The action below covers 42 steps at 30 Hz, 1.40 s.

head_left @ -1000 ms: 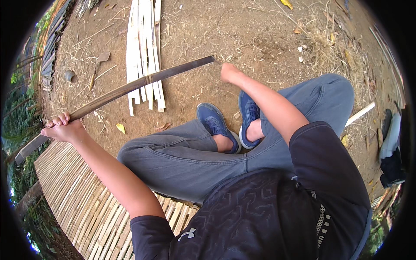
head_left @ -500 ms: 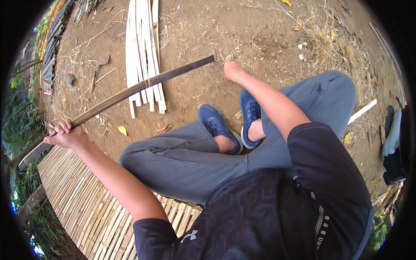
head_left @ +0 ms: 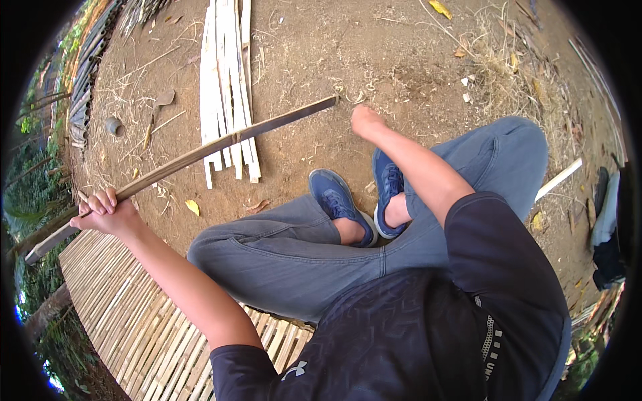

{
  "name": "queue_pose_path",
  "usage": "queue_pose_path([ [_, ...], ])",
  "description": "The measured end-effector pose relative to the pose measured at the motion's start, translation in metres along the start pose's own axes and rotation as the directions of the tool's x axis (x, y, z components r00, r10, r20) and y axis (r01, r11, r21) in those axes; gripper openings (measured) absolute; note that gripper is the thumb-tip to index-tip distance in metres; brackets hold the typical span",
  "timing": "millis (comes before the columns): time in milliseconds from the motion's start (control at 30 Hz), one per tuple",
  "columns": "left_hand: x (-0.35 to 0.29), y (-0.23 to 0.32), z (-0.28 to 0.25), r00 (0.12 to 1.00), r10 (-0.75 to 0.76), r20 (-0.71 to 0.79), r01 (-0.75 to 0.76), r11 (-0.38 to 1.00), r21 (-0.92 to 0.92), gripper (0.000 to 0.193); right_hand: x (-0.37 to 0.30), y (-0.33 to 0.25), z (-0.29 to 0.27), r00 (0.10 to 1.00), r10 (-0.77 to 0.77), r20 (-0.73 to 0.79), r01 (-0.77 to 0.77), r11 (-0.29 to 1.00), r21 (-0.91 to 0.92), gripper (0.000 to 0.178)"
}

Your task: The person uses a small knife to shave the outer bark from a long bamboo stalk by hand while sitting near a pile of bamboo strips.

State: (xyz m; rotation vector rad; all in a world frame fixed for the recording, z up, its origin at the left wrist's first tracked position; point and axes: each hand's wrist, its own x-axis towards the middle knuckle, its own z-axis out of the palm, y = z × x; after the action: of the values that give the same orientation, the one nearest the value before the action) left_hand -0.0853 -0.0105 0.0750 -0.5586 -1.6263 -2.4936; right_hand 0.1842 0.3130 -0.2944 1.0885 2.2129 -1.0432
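Note:
A long, dark split-bamboo strip (head_left: pixel 180 160) slants across the left half of the view, a joint showing near its middle. My left hand (head_left: pixel 107 212) is wrapped round it close to its lower-left end. Just right of the strip's far tip, my right hand (head_left: pixel 366 123) is closed in a fist, with a small gap between it and the strip. Its fingers face away, so whatever they may hold is hidden. Under the strip, several pale bamboo slats (head_left: pixel 226 80) lie together on the ground.
A bamboo-slat bench (head_left: pixel 147 314) is at lower left. A flat-bladed tool (head_left: pixel 164 99) and a small grey cup-shaped object (head_left: pixel 114 125) lie on the dirt at left. My blue shoes (head_left: pixel 341 207) are in the middle. Dry straw (head_left: pixel 491 80) is scattered at upper right.
My right hand has shifted slightly down and right. The strip's far tip has dropped a little and its narrower edge shows more, while my left hand keeps its grip. The whole view has shifted slightly.

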Motion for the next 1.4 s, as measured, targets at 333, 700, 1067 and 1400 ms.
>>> queue_pose_path([
  [333,0.003,-0.003,-0.022,0.996,-0.071,0.054,0.076,0.993,-0.096,0.072,-0.018,-0.04,-0.012,0.996,-0.085,0.016,0.085,0.996,-0.018,0.031],
  [700,-0.015,0.008,-0.005,0.974,0.014,-0.227,0.027,0.984,0.176,0.035,-0.058,-0.065,-0.024,0.97,-0.19,0.153,0.207,0.972,-0.107,0.036],
  [1067,-0.024,0.005,-0.019,0.938,0.052,-0.342,-0.004,0.99,0.138,0.031,-0.116,-0.108,-0.014,0.94,-0.316,0.126,0.335,0.925,-0.179,0.023],
  [1400,-0.023,0.007,0.012,0.916,0.094,-0.389,-0.017,0.98,0.198,0.033,-0.093,-0.079,-0.01,0.934,-0.354,0.055,0.357,0.929,-0.1,0.026],
])
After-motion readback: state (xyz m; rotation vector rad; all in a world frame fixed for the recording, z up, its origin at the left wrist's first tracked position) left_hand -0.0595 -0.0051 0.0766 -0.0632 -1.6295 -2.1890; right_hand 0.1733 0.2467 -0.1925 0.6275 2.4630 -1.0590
